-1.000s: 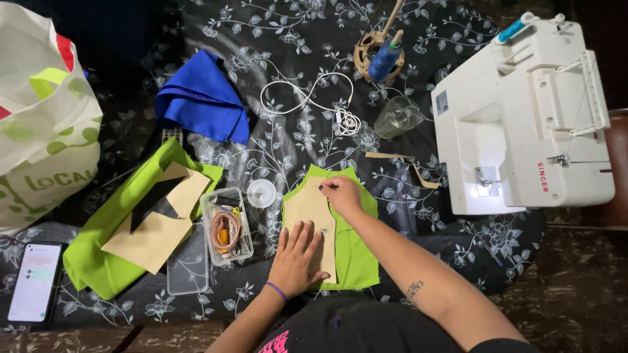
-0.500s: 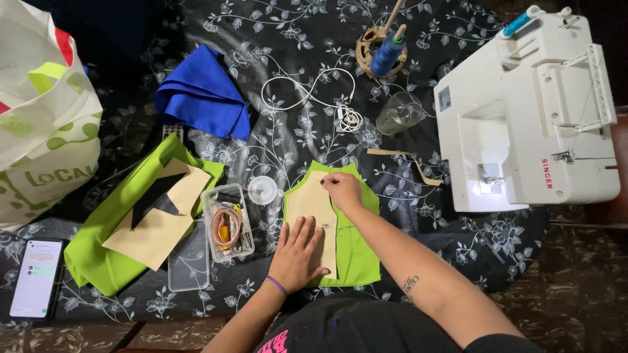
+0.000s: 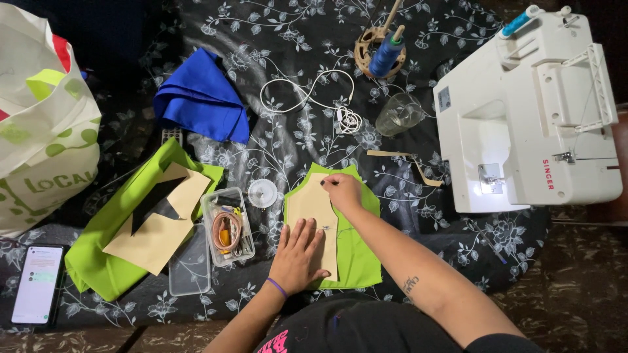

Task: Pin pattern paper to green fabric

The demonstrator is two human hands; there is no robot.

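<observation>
A paper pattern is held flat on green fabric beside a sewing machine.

The white sewing machine [image 3: 523,111] stands at the right. Near the middle, the cut green fabric piece [image 3: 356,252] lies under the tan paper pattern [image 3: 313,209]. The pattern is pressed down by the left hand [image 3: 297,255], fingers spread wide; its far edge is met by the right hand [image 3: 341,191], fingertips pinched narrow, perhaps on a pin. Placement looks done; no stitching is seen yet.
</observation>
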